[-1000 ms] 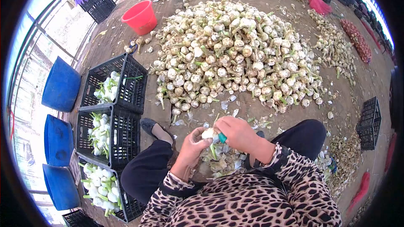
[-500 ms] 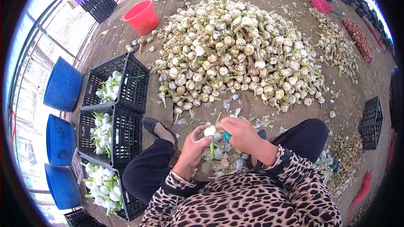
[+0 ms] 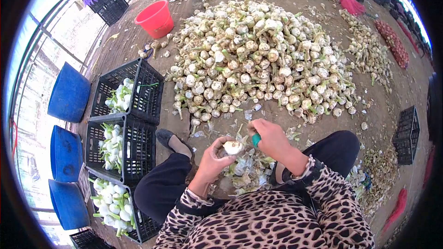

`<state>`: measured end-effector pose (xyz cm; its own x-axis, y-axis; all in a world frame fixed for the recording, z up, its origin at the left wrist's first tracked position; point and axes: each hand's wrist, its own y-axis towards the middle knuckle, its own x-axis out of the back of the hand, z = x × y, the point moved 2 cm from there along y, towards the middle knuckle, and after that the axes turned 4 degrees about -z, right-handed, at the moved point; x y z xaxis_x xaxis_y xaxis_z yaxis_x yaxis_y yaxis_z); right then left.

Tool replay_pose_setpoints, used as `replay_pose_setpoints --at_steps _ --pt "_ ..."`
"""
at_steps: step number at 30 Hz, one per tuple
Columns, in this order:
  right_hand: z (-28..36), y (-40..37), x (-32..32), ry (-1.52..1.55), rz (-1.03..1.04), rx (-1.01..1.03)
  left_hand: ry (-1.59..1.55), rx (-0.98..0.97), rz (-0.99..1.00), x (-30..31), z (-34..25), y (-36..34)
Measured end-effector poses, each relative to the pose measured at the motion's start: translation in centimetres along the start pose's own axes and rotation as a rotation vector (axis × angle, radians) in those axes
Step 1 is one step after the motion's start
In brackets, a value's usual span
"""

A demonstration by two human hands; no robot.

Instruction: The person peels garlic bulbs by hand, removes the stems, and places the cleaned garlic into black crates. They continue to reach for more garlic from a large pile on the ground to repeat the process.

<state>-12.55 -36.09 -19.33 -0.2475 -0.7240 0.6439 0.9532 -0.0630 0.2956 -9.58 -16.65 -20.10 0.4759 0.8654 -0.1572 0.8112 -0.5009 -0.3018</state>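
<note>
My left hand (image 3: 211, 160) is closed around a garlic bulb (image 3: 233, 147), whose pale, partly brown side faces up. To its right, a little apart, my right hand (image 3: 273, 141) is closed on a small green tool (image 3: 256, 139); only its green part shows clearly, and I cannot make out a blade. Below both hands, papery garlic skins (image 3: 249, 168) are scattered on the ground between my legs. A large heap of untrimmed garlic (image 3: 263, 55) lies just ahead.
Black crates (image 3: 146, 92) with cleaned white garlic (image 3: 113, 203) line my left side, with blue tubs (image 3: 69, 92) beyond them. A red bucket (image 3: 155, 18) stands at the heap's far left. Another black crate (image 3: 407, 136) sits at right, near more garlic piles (image 3: 369, 46).
My right hand has moved up and right, away from the bulb. The bulb has turned in my left hand, and the green stem that hung below it no longer shows there.
</note>
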Motion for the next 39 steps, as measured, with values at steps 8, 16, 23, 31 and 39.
replay_pose_setpoints --at_steps 8,16,23,31,39 --pt "3.1 -0.6 -0.5 0.024 0.139 0.175 0.655 -0.292 -0.181 -0.7 -1.4 -0.3" --pt "3.5 -0.7 -0.1 -0.131 0.132 0.27 0.752 -0.371 -0.188 -0.8 -1.5 -0.4" --pt "-0.7 0.9 -1.2 -0.113 0.129 -0.052 0.209 -0.143 0.025 -1.3 -1.2 -0.5" --pt "0.8 -0.4 -0.5 0.066 -0.021 -0.004 -0.806 0.041 -0.03 -0.1 -0.1 0.3" --pt "3.8 0.0 -1.8 0.311 -0.075 -0.081 -0.676 0.054 -0.097 0.1 1.0 0.3"
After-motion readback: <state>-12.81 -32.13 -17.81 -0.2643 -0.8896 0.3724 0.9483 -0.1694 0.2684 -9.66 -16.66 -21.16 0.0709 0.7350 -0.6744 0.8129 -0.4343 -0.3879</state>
